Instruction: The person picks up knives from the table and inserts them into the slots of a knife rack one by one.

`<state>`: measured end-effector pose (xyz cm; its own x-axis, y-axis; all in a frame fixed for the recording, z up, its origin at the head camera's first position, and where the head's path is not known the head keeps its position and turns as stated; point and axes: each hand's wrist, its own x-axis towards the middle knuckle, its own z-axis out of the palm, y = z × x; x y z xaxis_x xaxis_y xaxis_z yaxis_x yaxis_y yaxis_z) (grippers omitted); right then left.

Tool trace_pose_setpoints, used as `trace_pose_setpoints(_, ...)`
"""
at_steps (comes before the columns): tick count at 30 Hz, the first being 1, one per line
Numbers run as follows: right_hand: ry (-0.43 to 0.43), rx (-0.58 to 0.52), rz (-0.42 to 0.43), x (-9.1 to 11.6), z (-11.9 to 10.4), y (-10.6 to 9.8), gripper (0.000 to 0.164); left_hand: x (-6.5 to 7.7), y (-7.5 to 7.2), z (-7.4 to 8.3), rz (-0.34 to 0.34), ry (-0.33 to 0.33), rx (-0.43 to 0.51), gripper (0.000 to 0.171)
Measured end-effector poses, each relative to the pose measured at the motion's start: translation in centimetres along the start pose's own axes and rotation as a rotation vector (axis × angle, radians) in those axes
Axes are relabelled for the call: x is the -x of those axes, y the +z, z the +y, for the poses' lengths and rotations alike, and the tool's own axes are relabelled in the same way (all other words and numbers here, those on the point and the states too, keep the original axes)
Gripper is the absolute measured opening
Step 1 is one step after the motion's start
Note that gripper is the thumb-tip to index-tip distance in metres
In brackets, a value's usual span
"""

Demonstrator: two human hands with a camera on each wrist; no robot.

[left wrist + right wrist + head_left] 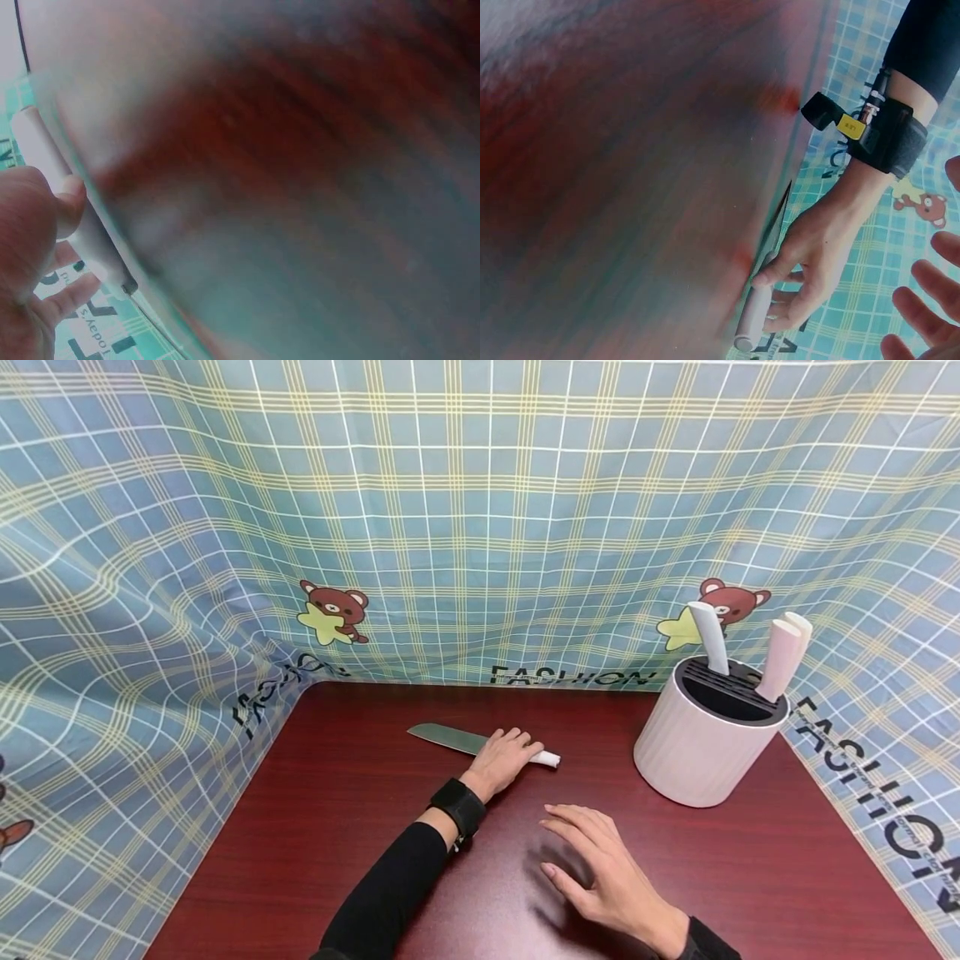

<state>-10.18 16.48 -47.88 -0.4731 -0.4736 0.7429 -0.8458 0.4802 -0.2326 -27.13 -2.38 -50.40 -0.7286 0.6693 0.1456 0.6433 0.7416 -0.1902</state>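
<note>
A kitchen knife (444, 737) with a broad blade and a white handle lies on the table, its tip pointing left. My left hand (499, 762) grips the handle from above. In the left wrist view the thumb lies on one side of the handle (94, 236) and the fingers on the other. The right wrist view also has the left hand (810, 259) around the handle, whose butt end sticks out. Close to the front, my right hand (603, 870) is held over the table with its fingers spread and nothing in them.
At the right stands a white round knife block (693, 752) with a black slotted top. A pale grey handle (711, 639) and a pink handle (780, 660) rise from it, with a cream one behind. Checked cloth (487, 527) encloses the dark red table (360, 777) at the back and sides.
</note>
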Motion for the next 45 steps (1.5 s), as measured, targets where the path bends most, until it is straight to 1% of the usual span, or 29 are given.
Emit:
trace_pose_setpoints(3,0.005,-0.001,-0.004,0.0,0.0,-0.1,0.046,0.0,0.0,-0.1,0.018,0.0,0.009,0.028)
trace_pose_setpoints(10,0.021,0.009,-0.003,-0.1,0.1,-0.2,0.045,0.2,-0.2,-0.5,0.03,-0.01,0.021,0.03)
trace_pose_setpoints(12,0.025,0.011,-0.003,-0.1,0.1,-0.3,0.044,0.2,-0.3,-0.6,0.045,-0.015,0.021,0.031)
trace_pose_setpoints(15,0.032,0.01,-0.007,-0.1,0.2,-0.4,0.045,0.2,-0.5,-0.7,0.061,-0.022,0.014,0.032)
trace_pose_setpoints(21,0.042,0.013,-0.012,-0.2,0.2,-0.7,0.046,0.1,-1.1,-0.9,0.072,-0.031,0.012,0.037)
trace_pose_setpoints(25,0.049,0.013,-0.013,-0.3,0.2,-0.7,0.046,0.0,-1.6,-1.0,0.099,-0.043,0.024,0.042)
trace_pose_setpoints(32,0.026,0.016,0.003,-0.4,0.5,-0.7,0.044,-0.2,-2.1,-1.2,0.174,-0.04,0.03,0.042)
trace_pose_setpoints(36,0.021,0.019,0.006,-0.4,0.5,-0.6,0.044,-0.3,-2.4,-1.2,0.2,-0.037,0.014,0.041)
trace_pose_setpoints(40,0.02,0.017,0.008,-0.4,0.6,-0.6,0.045,-0.2,-2.7,-1.4,0.231,-0.051,-0.009,0.042)
trace_pose_setpoints(45,0.024,0.021,0.01,-0.4,0.6,-0.8,0.046,0.0,-3.1,-1.6,0.247,-0.066,-0.002,0.047)
